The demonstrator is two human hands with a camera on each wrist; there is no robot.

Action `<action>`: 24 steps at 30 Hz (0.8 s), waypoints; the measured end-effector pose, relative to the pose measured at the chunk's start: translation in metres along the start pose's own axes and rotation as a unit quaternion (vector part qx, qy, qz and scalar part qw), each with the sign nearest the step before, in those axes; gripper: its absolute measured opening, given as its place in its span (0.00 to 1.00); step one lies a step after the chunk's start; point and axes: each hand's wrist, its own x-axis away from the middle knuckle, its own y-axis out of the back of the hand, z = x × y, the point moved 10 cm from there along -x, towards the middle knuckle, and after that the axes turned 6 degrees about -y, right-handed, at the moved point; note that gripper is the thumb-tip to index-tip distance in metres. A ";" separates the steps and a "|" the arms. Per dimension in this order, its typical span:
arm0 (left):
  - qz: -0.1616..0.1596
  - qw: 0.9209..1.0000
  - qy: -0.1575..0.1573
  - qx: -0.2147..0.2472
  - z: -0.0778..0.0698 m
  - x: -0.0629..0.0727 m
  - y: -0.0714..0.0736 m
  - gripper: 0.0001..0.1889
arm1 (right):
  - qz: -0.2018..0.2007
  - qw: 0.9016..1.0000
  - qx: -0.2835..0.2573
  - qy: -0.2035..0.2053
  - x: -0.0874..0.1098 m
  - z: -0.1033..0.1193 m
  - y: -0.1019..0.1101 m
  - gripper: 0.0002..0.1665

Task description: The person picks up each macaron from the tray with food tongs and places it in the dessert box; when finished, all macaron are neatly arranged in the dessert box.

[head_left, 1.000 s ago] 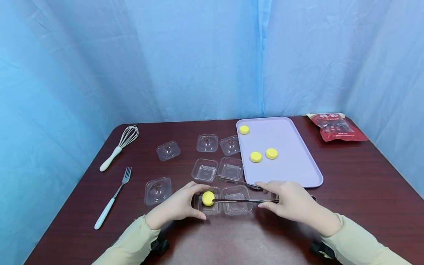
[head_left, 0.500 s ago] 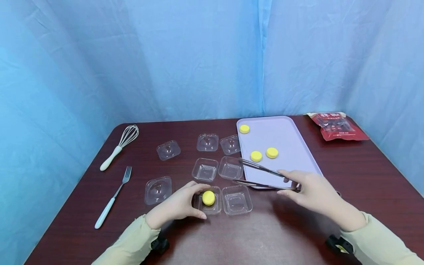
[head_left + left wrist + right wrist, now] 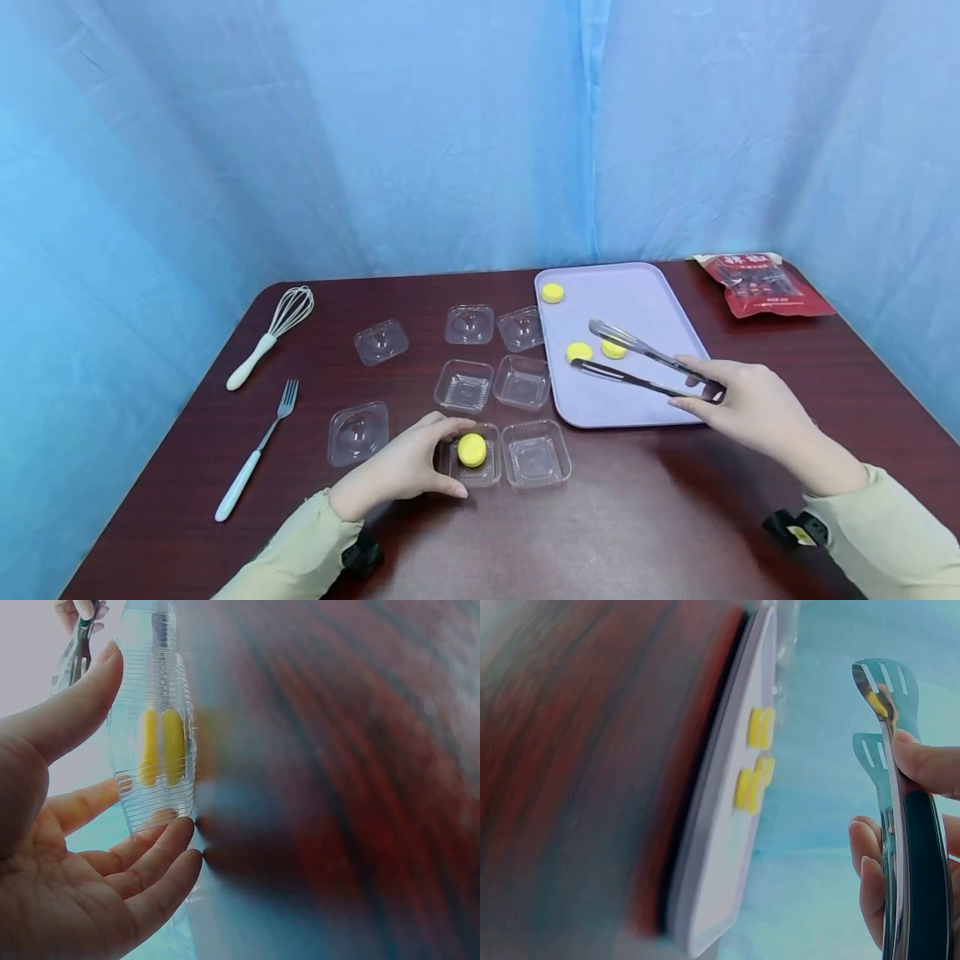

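Observation:
My right hand [image 3: 757,410] grips slotted metal tongs [image 3: 892,772], whose arms stand apart above the lilac tray [image 3: 645,408]. Nothing shows between the tong tips. Two yellow macarons [image 3: 578,353] lie under the tips on the tray, partly covered in the head view, and another macaron [image 3: 552,292] sits near its far left corner. My left hand [image 3: 401,467] holds a clear plastic box [image 3: 154,806] by its left side, thumb in front and fingers behind. Inside that box lies a yellow macaron [image 3: 472,450].
Three more open clear boxes [image 3: 537,454] stand beside and behind the held one. Several clear domed lids [image 3: 358,435] lie on the dark table. At the left are a fork [image 3: 251,458] and a whisk [image 3: 273,333]; a red packet [image 3: 765,287] lies at the far right.
The tongs have let go of the macaron in the box, opened, and moved right and back over the tray with my right hand. My left hand has stayed put.

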 end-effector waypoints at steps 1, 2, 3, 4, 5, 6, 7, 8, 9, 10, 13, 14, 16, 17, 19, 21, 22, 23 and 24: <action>-0.001 1.000 -0.002 -0.002 0.000 0.000 0.000 0.40 | 0.005 1.000 0.001 -0.008 -0.001 -0.004 -0.001 0.30; -0.001 1.000 -0.001 -0.002 0.000 0.000 0.001 0.40 | 0.010 1.000 0.002 -0.015 -0.001 -0.008 -0.002 0.30; 0.000 1.000 0.000 -0.002 0.000 0.000 0.001 0.40 | 0.016 1.000 0.004 -0.022 -0.002 -0.012 -0.003 0.30; 0.000 1.000 0.001 -0.003 0.000 0.000 0.001 0.40 | 0.022 0.999 0.004 -0.029 -0.002 -0.016 -0.004 0.30; 0.000 1.000 0.001 -0.004 0.000 0.000 0.001 0.40 | 0.028 0.999 0.006 -0.036 -0.003 -0.020 -0.005 0.31; 0.000 1.000 0.002 -0.005 0.000 0.001 0.001 0.40 | 0.033 0.999 0.007 -0.042 -0.003 -0.023 -0.006 0.31; 0.000 1.000 0.001 -0.005 0.000 0.001 0.001 0.40 | 0.036 0.998 0.008 -0.048 -0.004 -0.027 -0.007 0.31; 0.000 1.000 0.003 -0.002 0.000 0.001 0.000 0.40 | 0.040 0.998 0.009 -0.053 -0.004 -0.030 -0.008 0.31; 0.000 1.000 0.003 -0.003 0.000 0.001 0.000 0.40 | 0.044 0.997 0.009 -0.058 -0.005 -0.033 -0.009 0.32; 0.000 1.000 0.003 -0.003 0.000 0.001 0.000 0.40 | 0.048 0.997 0.009 -0.063 -0.005 -0.036 -0.010 0.32; 0.000 1.000 0.004 -0.004 0.000 0.001 -0.001 0.40 | 0.065 0.995 0.012 -0.078 -0.007 -0.045 -0.014 0.34; 0.000 1.000 0.003 -0.005 0.000 0.001 -0.001 0.40 | 0.071 0.994 0.012 -0.082 -0.008 -0.048 -0.015 0.34; 0.002 1.000 0.002 -0.007 0.000 0.001 -0.001 0.41 | 0.084 0.992 0.011 -0.093 -0.008 -0.054 -0.019 0.35; 0.002 1.000 0.001 -0.007 0.000 0.001 -0.001 0.41 | 0.089 0.991 0.012 -0.097 -0.008 -0.056 -0.020 0.36; 0.003 1.000 -0.002 -0.007 -0.001 0.000 -0.002 0.41 | 0.099 0.989 0.010 -0.105 -0.009 -0.061 -0.024 0.37; 0.003 1.000 -0.005 -0.006 -0.001 0.000 -0.001 0.41 | 0.110 0.988 0.011 -0.111 -0.010 -0.064 -0.027 0.38; 0.002 1.000 -0.005 -0.005 -0.002 0.000 -0.001 0.41 | 0.115 0.987 0.012 -0.114 -0.010 -0.066 -0.029 0.38; 0.003 1.000 -0.005 -0.006 -0.002 0.000 -0.001 0.41 | 0.119 0.986 0.013 -0.117 -0.010 -0.067 -0.030 0.39; 0.003 1.000 -0.006 -0.006 -0.002 0.000 -0.001 0.41 | 0.126 0.985 0.014 -0.120 -0.010 -0.068 -0.032 0.40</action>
